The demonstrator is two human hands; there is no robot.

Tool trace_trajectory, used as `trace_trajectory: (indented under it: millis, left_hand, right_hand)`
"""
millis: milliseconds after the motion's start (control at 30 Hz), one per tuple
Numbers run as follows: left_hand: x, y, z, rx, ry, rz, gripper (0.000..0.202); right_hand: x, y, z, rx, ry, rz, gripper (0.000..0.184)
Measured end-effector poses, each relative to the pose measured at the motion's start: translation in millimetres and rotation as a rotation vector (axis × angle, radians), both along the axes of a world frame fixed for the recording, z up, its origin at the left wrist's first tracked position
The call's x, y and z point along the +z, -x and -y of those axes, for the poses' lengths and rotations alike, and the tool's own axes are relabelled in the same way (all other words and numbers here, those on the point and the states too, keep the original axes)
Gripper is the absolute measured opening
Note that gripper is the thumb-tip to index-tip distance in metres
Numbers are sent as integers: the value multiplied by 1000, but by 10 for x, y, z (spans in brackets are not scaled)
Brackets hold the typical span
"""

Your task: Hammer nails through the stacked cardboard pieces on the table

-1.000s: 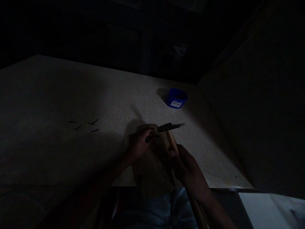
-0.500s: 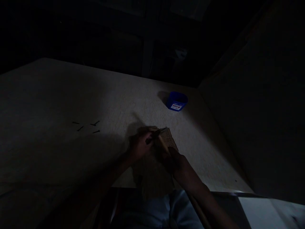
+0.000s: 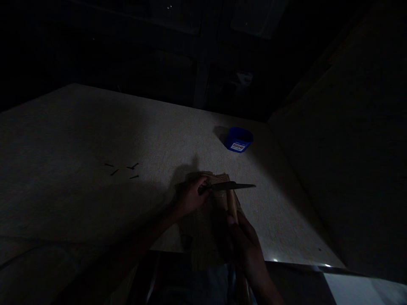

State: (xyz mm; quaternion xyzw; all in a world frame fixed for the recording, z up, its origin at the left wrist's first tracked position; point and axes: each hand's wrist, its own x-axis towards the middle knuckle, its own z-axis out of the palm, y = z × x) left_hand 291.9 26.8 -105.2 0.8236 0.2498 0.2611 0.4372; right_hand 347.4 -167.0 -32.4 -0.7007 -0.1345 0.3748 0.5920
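The scene is very dark. My right hand [image 3: 240, 239] is closed round the wooden handle of a hammer [image 3: 231, 188], whose metal head lies level above the far end of a wooden board [image 3: 203, 220]. The board rests on the pale table [image 3: 95, 140] and reaches over its near edge. My left hand [image 3: 190, 197] sits at the board's far left corner, fingers pinched right beside the hammer head; what they pinch is too dark and small to name.
Several small dark nails [image 3: 124, 169] lie scattered on the table to the left. A blue tub [image 3: 239, 140] with a label stands at the back right. A dark upright panel [image 3: 343, 135] borders the table on the right.
The hammer came down onto the board half a second ago and has risen again, its head level as before. The left hand has stayed at the board's corner.
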Motion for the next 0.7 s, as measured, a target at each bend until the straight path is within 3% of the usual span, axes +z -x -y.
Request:
trace_trajectory:
  millis: [267, 433, 567, 700]
  left_hand:
    - [155, 57, -23, -123, 65, -3, 58]
    - [470, 231, -315, -194, 30, 62, 60]
    - [717, 678, -779, 23, -210, -113, 46]
    - [682, 1406, -1238, 322, -406, -553, 40]
  right_hand:
    - [-80, 42, 3, -46, -84, -128, 48]
    - [-27, 30, 72, -102, -82, -71, 43]
    - [42, 25, 172, -189, -66, -123, 47]
    - [29, -24, 256, -240, -48, -182, 53]
